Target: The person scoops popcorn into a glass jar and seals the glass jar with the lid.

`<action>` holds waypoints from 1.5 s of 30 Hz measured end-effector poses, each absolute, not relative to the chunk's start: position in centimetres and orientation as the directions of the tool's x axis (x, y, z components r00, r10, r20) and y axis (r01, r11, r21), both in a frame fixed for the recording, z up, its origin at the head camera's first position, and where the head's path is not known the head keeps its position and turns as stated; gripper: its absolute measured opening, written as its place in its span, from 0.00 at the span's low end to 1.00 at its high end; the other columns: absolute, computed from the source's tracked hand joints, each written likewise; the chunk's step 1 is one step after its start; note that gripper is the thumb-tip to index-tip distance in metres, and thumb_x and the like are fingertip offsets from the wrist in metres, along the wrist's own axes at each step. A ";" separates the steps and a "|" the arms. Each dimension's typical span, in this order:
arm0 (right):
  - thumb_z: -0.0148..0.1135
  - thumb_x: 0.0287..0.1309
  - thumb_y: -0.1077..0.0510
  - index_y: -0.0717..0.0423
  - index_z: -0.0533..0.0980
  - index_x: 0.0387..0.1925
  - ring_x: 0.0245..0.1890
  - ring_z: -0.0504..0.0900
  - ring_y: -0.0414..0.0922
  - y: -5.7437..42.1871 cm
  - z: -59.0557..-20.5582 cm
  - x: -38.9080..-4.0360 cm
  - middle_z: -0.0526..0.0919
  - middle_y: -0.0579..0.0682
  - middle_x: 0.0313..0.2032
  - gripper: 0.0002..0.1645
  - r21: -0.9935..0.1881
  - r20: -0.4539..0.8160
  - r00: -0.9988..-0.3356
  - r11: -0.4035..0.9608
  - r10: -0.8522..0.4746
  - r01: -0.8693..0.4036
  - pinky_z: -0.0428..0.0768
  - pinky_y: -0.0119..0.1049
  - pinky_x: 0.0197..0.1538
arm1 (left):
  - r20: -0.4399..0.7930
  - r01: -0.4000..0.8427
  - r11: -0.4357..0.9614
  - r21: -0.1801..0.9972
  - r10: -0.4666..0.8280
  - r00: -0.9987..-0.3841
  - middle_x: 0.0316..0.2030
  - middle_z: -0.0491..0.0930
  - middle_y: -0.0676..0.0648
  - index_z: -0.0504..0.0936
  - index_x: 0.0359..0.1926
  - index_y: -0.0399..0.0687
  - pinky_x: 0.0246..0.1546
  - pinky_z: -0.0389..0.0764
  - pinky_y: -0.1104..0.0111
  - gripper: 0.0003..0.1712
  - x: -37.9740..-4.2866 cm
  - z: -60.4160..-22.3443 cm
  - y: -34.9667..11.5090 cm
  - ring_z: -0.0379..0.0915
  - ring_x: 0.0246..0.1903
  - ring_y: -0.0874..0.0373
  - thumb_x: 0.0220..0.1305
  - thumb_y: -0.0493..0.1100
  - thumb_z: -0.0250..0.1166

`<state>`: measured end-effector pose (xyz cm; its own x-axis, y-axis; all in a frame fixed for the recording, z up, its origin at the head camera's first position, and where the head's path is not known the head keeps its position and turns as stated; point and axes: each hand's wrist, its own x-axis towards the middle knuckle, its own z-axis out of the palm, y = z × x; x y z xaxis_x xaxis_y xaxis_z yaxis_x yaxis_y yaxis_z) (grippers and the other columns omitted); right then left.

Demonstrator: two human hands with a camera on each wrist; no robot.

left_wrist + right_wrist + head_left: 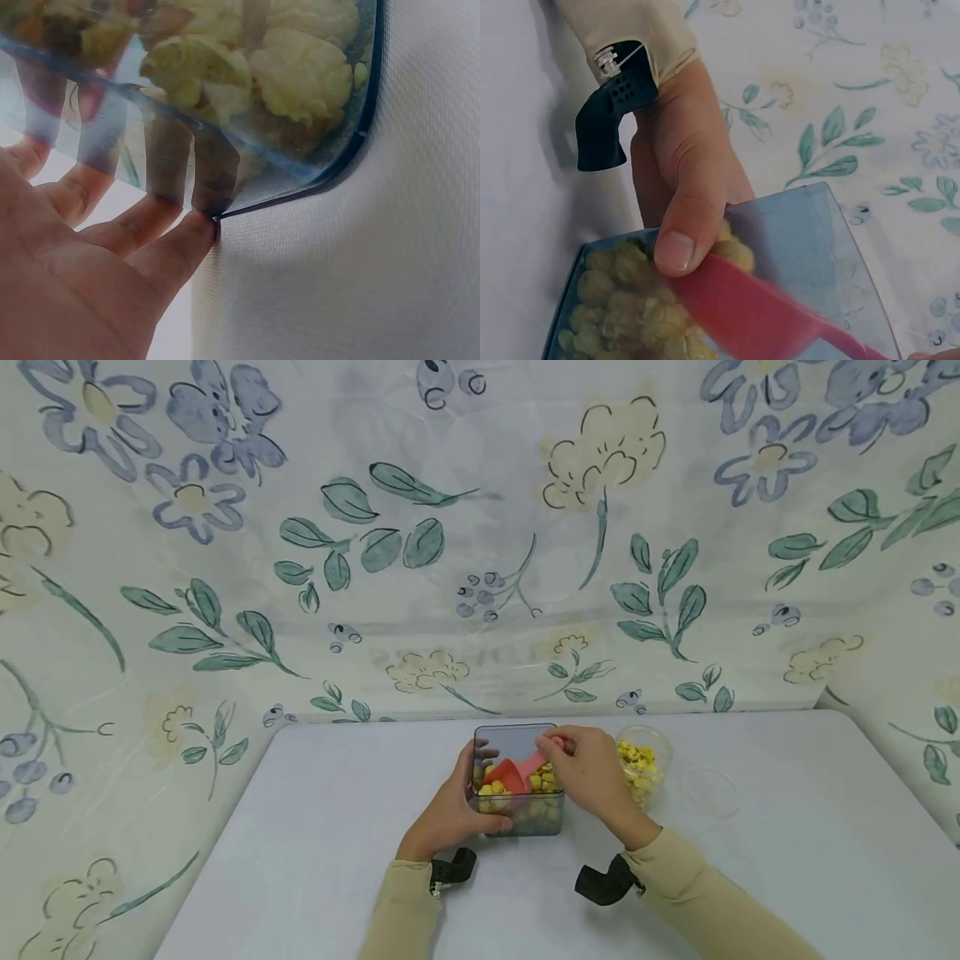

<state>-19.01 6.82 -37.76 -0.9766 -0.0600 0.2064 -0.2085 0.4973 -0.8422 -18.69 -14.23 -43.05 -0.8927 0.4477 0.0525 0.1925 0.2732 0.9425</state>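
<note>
A see-through, bluish square container (536, 823) with popcorn (543, 783) in it stands tilted on the table. My left hand (450, 810) grips it from the left, thumb across the front and fingers behind. The left wrist view shows those fingers (169, 244) against the container wall (367, 112). Between thumb and fingers, my right hand (597, 770) pinches the handle of a pink scoop (508, 777). The scoop's bowl lies inside the container among the popcorn. In the right wrist view the scoop (742, 311) appears close up, beside the left thumb.
Right of the container, a clear round tub (663, 752) holds more yellow popcorn. A clear round lid (711, 792) lies flat beside it. The white table (315, 827) backs onto a floral cloth (510, 552).
</note>
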 end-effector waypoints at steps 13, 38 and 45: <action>0.62 0.58 0.53 0.58 0.82 0.36 0.12 0.71 0.41 6.7 -38.3 -19.0 0.81 0.50 0.20 0.12 -0.920 0.115 -0.991 0.383 0.065 -0.082 0.66 0.29 0.15 | 0.032 0.171 0.283 0.944 0.435 -0.900 0.64 0.59 0.52 0.46 0.69 0.59 0.61 0.62 0.56 0.60 -18.7 -43.1 -14.3 0.56 0.63 0.58 0.42 0.40 0.77; 0.64 0.55 0.47 0.54 0.81 0.39 0.15 0.69 0.42 7.8 -38.2 -18.7 0.83 0.49 0.27 0.16 -0.960 -0.131 -0.975 0.223 0.177 0.169 0.60 0.29 0.17 | 0.031 0.157 0.256 0.954 0.435 -0.900 0.67 0.56 0.43 0.44 0.69 0.62 0.62 0.60 0.56 0.62 -19.0 -43.8 -14.5 0.57 0.62 0.56 0.41 0.40 0.77; 0.63 0.57 0.47 0.54 0.81 0.41 0.16 0.69 0.42 8.1 -38.2 -18.5 0.82 0.50 0.30 0.17 -0.962 -0.161 -0.970 0.192 0.184 0.196 0.59 0.29 0.16 | 0.030 0.149 0.245 0.958 0.429 -0.903 0.66 0.58 0.50 0.44 0.69 0.65 0.61 0.61 0.58 0.63 -19.1 -44.2 -14.5 0.58 0.62 0.59 0.40 0.41 0.78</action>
